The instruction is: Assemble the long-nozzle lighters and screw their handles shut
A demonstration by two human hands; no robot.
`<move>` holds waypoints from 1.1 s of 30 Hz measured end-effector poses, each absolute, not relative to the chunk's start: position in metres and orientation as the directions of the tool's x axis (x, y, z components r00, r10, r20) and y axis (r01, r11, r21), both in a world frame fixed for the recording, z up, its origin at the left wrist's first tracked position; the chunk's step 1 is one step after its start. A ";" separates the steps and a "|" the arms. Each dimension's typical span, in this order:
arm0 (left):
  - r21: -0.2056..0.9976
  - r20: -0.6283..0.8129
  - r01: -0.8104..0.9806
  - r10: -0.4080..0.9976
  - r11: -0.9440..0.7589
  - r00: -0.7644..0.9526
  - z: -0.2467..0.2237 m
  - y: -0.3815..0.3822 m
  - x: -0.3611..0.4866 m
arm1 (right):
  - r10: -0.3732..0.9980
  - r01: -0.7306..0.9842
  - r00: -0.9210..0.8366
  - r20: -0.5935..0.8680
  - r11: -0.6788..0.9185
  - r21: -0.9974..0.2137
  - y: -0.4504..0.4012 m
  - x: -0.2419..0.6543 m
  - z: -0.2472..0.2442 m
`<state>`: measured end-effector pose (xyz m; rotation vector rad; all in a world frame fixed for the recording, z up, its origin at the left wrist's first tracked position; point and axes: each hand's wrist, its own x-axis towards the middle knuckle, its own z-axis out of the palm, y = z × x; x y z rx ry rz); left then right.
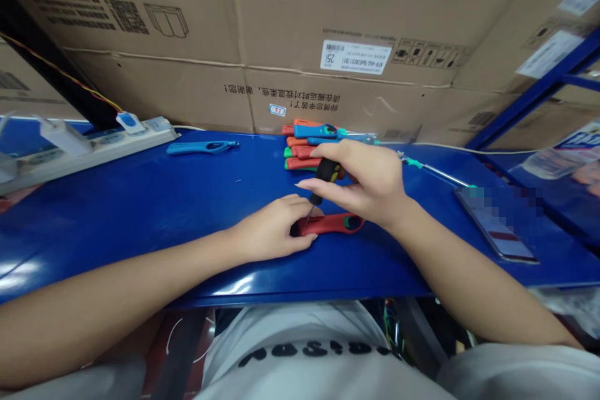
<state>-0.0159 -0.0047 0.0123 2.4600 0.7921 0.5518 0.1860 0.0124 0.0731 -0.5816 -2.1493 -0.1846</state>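
Observation:
My left hand (276,228) grips one end of a red plastic handle (332,224) with a green part near its looped end, pressing it on the blue table. A screwdriver (327,172) with a black and yellow grip is pinched in my right hand (368,181). Its shaft slants down to the red handle beside my left fingers; the tip is hard to make out. Just beyond my right hand lies a pile of red, orange, blue and green handles (302,151), partly covered by that hand. A loose blue handle piece (201,147) lies farther left.
A white power strip (100,140) with plugs runs along the back left. Cardboard boxes (262,31) stand behind the blue table (140,200). A phone (497,225) and a thin metal rod (443,174) lie to the right. A tiny metal piece (238,180) lies left of the pile.

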 end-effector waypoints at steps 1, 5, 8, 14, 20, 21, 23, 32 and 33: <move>0.563 0.223 0.424 0.624 -0.709 0.749 0.012 -0.005 -0.016 | 0.341 0.474 -0.507 0.792 0.877 -0.073 0.013 0.185 0.072; 0.581 0.232 0.424 0.641 -0.695 0.732 0.011 -0.004 -0.016 | 0.465 0.338 -0.574 0.675 0.884 -0.322 0.013 0.183 0.071; 0.567 0.224 0.426 0.630 -0.705 0.744 0.011 -0.004 -0.016 | 0.459 0.366 -0.521 0.720 0.882 -0.297 0.015 0.183 0.070; 0.574 0.232 0.418 0.630 -0.704 0.741 0.011 -0.003 -0.016 | 0.482 0.383 -0.540 0.690 0.871 -0.308 0.015 0.184 0.070; 0.561 0.209 0.429 0.623 -0.708 0.754 0.013 -0.004 -0.016 | 0.441 0.431 -0.459 0.771 0.869 -0.241 0.014 0.184 0.070; 0.561 0.210 0.428 0.622 -0.709 0.754 0.013 -0.004 -0.016 | 0.450 0.431 -0.459 0.766 0.867 -0.251 0.013 0.185 0.070; 0.568 0.222 0.419 0.622 -0.709 0.751 0.014 -0.004 -0.016 | 0.511 0.364 -0.508 0.694 0.857 -0.364 0.012 0.186 0.071; 0.555 0.216 0.423 0.615 -0.716 0.758 0.015 -0.003 -0.016 | 0.454 0.399 -0.499 0.738 0.876 -0.270 0.017 0.187 0.066; 0.562 0.224 0.418 0.617 -0.714 0.754 0.014 -0.003 -0.016 | 0.476 0.369 -0.524 0.706 0.874 -0.316 0.018 0.186 0.064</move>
